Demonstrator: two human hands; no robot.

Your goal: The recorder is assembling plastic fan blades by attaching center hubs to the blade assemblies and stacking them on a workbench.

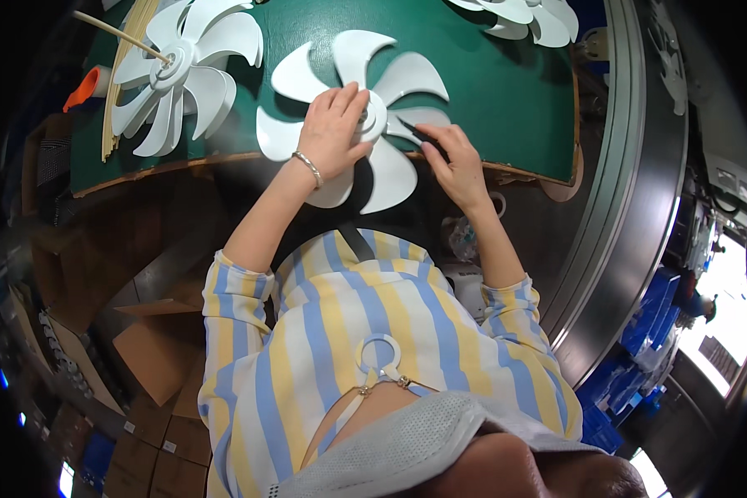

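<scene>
Two bare hands of yours at work, upper middle of the frame. Left hand point(334, 133) laid over the left side of the hub point(375, 118) of a white fan point(394, 178), fingers together; whether they clench it or only rest on it, you cannot tell from this view. Silver bracelet point(309, 168) on that wrist. Right hand point(459, 162) pinches a slim black tool point(430, 141), its tip at the blade just right of the hub.

Your fan lies on the green table point(506, 104), lower blades jutting past the near edge. Upper left: stacked white blades point(212, 95) with a wooden stick point(120, 35) rising from their middle; an orange object point(81, 91) beside them. Upper right: more white blades point(552, 23).

Writing: small white labels point(169, 446) on the cardboard boxes point(187, 436), lower left; too small for you to read.
</scene>
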